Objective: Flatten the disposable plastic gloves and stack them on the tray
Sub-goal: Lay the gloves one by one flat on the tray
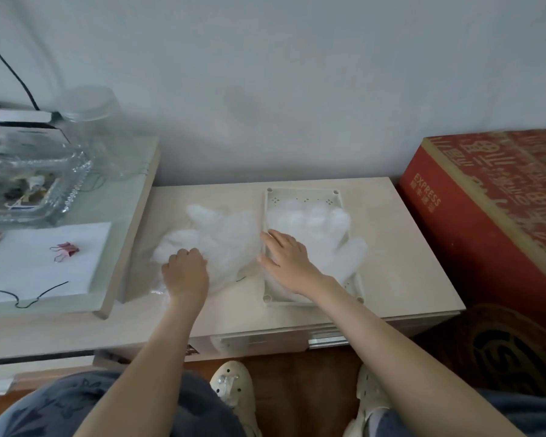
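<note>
A clear plastic glove [316,219] lies spread flat on the white rectangular tray [300,192], its thumb hanging over the tray's right rim. My right hand [286,257] presses on this glove's lower left part with straight fingers. To the left of the tray, a heap of crumpled clear gloves [224,238] lies on the low beige table [401,263]. My left hand [185,268] grips the near left part of that heap with curled fingers.
A red cardboard box [492,197] stands right of the table. On the left, a higher shelf [120,216] carries a glass dish, a clear jar, white paper with a red binder clip [64,250] and a black wire. My feet are below the table's front edge.
</note>
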